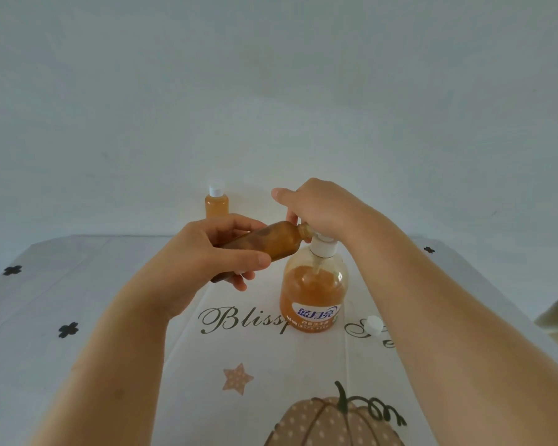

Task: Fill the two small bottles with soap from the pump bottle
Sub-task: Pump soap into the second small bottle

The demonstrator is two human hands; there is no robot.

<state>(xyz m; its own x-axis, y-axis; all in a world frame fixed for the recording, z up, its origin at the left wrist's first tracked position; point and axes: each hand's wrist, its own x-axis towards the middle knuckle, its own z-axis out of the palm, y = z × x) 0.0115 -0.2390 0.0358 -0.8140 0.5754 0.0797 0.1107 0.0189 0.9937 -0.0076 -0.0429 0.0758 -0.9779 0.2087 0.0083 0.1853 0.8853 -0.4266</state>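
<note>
Left grip (pixel 203 252) wrapped the bottle (pixel 268 243) mid-body; it looked light, probably slippery. Right grip (pixel 319 207) curled over the pump (pixel 322 249), pressing down.

A pumpkin-printed tablecloth (pixel 62 284) lies before a pale wall (pixel 271 91).

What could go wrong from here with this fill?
1. The small bottle in the left hand lies nearly flat, mouth at the spout: soap may run back out onto the tablecloth.
2. The spout is hidden under the right hand; a misaligned stroke on the pump bottle could miss the narrow mouth.
3. The loose cap sits by the right forearm and could get knocked away.
</note>
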